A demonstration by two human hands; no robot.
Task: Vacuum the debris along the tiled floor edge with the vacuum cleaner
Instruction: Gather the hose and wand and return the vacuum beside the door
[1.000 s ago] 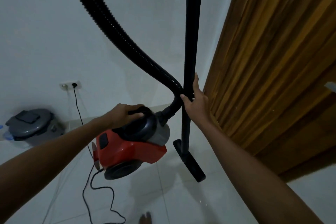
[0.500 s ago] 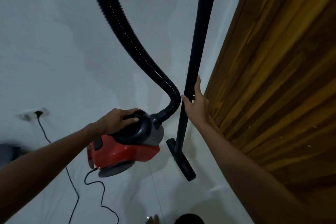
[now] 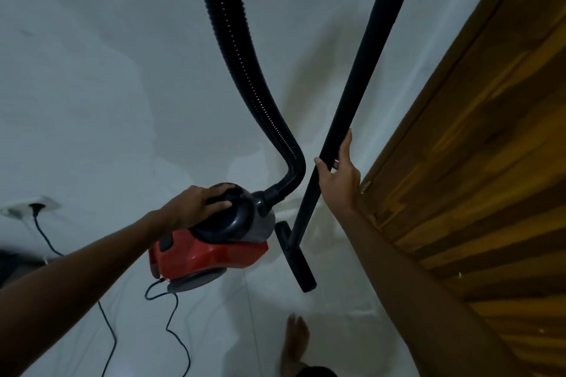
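Note:
A red and grey vacuum cleaner (image 3: 211, 254) hangs just above the white tiled floor (image 3: 214, 330). My left hand (image 3: 196, 206) grips the black handle on its top. A ribbed black hose (image 3: 245, 76) rises from its front and leaves the top of the view. My right hand (image 3: 340, 176) holds the long black wand (image 3: 361, 86), which leans up to the right. The flat floor nozzle (image 3: 295, 257) at the wand's foot sits by the wall base, next to the vacuum body.
A wooden door (image 3: 477, 162) fills the right side, close to my right arm. A wall socket (image 3: 33, 206) at far left holds the plug, and the black cord (image 3: 171, 324) trails across the floor. My bare foot (image 3: 295, 343) stands at the bottom centre.
The view has swung right and down: the socket slid left and the grey bin left the frame. My right hand now sits higher on the wand, which leans more. Both grips are unchanged.

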